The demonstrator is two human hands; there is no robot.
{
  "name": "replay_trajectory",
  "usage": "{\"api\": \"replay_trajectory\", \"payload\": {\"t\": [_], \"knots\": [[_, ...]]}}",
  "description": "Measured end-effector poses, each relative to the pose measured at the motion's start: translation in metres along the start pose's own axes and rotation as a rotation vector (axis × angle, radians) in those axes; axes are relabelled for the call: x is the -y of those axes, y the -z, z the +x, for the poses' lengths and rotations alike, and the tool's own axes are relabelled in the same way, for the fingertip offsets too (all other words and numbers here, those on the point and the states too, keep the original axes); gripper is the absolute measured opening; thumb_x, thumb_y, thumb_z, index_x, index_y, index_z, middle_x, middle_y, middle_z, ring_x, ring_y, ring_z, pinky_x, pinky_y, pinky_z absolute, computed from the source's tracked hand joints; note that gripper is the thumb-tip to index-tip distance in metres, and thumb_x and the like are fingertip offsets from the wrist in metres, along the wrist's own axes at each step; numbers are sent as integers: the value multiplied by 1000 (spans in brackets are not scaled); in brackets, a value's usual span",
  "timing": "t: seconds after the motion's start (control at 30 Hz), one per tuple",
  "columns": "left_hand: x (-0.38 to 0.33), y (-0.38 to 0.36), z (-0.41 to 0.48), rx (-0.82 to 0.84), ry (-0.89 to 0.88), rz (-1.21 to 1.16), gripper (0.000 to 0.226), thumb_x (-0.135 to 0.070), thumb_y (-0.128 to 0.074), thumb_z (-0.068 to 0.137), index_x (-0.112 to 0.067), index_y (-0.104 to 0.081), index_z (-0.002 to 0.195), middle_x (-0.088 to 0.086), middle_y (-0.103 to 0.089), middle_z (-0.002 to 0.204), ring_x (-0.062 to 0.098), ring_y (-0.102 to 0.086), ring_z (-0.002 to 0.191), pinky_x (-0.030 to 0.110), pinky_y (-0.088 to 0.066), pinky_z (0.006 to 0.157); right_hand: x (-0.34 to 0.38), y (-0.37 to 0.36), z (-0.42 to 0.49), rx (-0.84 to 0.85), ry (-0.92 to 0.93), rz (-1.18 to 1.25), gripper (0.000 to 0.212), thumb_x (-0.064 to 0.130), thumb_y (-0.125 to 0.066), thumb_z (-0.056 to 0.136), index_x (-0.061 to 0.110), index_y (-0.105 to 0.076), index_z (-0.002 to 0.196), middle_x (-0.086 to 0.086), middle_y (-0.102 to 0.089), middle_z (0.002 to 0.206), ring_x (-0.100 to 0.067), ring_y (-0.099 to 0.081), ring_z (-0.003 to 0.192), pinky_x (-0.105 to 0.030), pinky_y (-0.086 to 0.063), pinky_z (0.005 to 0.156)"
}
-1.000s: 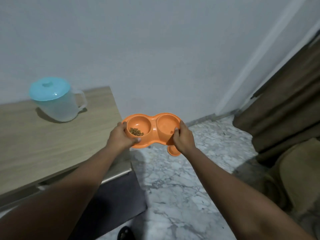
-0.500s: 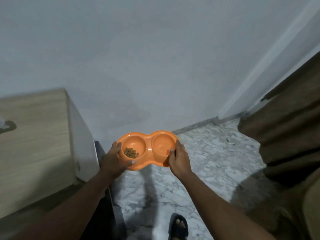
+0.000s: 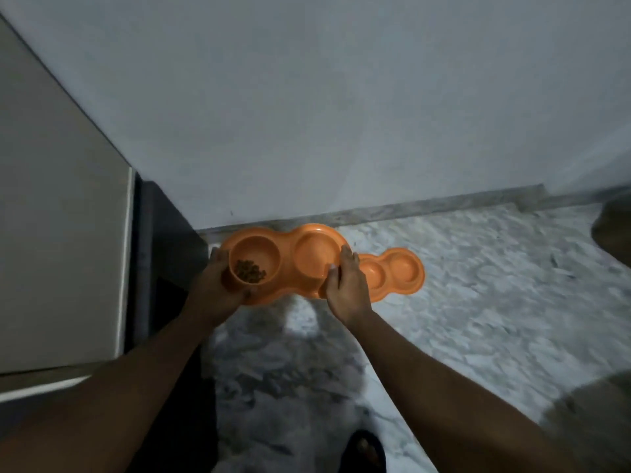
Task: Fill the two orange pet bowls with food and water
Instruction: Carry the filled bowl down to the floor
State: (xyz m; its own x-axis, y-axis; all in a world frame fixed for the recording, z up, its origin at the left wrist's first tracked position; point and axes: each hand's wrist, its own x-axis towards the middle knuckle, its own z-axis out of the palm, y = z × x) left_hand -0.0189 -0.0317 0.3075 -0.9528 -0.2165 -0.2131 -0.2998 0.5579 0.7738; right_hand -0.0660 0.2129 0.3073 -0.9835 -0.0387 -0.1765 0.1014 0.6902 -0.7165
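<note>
While I keep it level so nothing spills, my left hand (image 3: 218, 285) and right hand (image 3: 346, 285) grip opposite ends of the kibble-holding double bowl (image 3: 286, 264), its twin (image 3: 392, 273) on the floor at three o'clock.

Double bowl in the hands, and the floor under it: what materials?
Held double bowl: looks like moulded orange plastic, smooth, semi-matte; both wells and the rim are one seamless piece with rounded edges. Floor: seemingly polished marble or marble-look tile, white with grey veining and a matching skirting strip; motion blur leaves real stone versus imitation open.
</note>
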Motion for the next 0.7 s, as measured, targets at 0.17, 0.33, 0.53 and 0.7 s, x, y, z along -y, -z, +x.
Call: {"api": "replay_trajectory", "payload": {"t": [0.17, 0.33, 0.53, 0.7], "knots": [[140, -100, 35, -25, 177, 83, 80, -37, -85, 62, -14, -57, 134, 11, -60, 127, 35, -60, 117, 31, -45, 92, -121, -128, 42, 84, 0, -4, 57, 30, -36, 101, 5, -24, 150, -25, -41, 148, -40, -24, 144, -42, -37, 105], [251, -174, 52, 19, 218, 121, 83, -52, -78, 56, -23, -57, 131, 11, -56, 137, 32, -62, 119, 45, -52, 97, -220, -229, 68, 152, -31, -23, 61, 37, -31, 94, 12, -25, 149, -30, -54, 132, -43, -36, 137, -47, -46, 98], [315, -218, 52, 3, 296, 62, 95, -57, -81, 58, -30, -46, 142, 4, -45, 153, 33, -53, 132, 45, -45, 109, -270, -288, 75, 185, -79, -22, 61, 37, -32, 94, 11, -26, 149, -31, -54, 131, -41, -35, 139, -44, -44, 102], [323, -234, 49, -6, 300, 108, 106, -59, -70, 60, -18, -36, 153, 8, -29, 163, 35, -41, 142, 43, -38, 114, -285, -294, 69, 180, -9, -41, 58, 24, -38, 100, 4, -22, 151, -26, -38, 150, -39, -18, 147, -46, -40, 108]]}}
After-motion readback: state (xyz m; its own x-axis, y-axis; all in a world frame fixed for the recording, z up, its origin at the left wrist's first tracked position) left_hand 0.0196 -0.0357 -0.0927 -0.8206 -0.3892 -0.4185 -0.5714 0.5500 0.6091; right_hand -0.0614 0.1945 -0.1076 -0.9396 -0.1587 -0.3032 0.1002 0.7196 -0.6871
